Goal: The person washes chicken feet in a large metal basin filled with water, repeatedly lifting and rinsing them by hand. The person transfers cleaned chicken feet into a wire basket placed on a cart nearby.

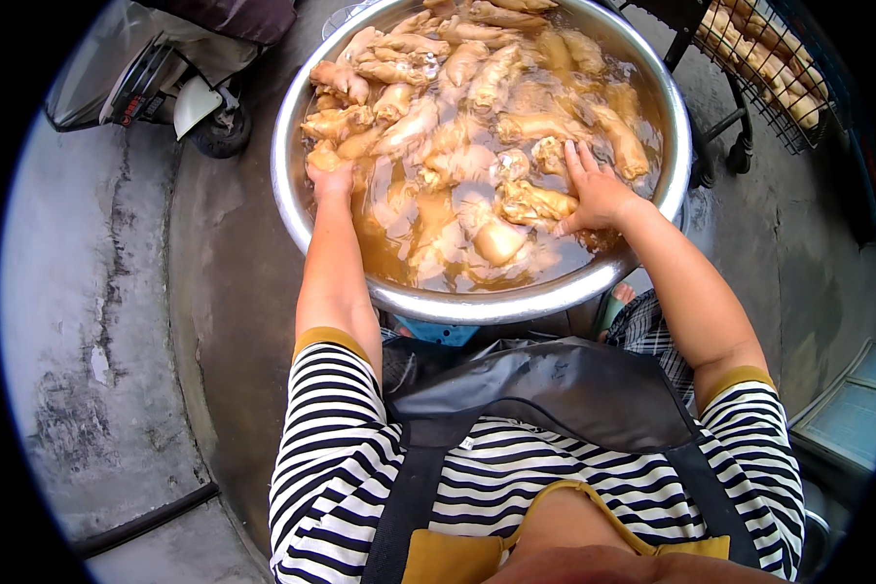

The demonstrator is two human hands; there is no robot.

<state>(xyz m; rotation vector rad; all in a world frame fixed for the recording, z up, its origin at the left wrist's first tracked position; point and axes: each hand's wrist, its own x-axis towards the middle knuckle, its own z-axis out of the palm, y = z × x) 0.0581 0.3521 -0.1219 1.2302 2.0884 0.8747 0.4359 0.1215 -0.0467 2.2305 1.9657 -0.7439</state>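
Observation:
A wide metal basin [482, 306] full of cloudy brownish water holds a heap of pale pig's trotters [496, 73]. At the basin's left side, my left hand [331, 179] is partly under water against a yellowish trotter [324, 156]. Its fingers are hidden, so its grip does not show. My right hand [600, 191] is spread at the right side, thumb and fingers apart. Its thumb lies by a trotter [531, 203], and its fingertips are beside another cut trotter end [549, 155]. Several trotters near the front are blurred under the water.
A black wire basket [774, 73] at upper right holds more trotters, beside a wheeled stand [737, 146]. A covered wheeled vehicle [219, 124] is at upper left. Beneath the basin's front rim shows a blue plastic item [438, 332]. Concrete floor [219, 306] surrounds the basin.

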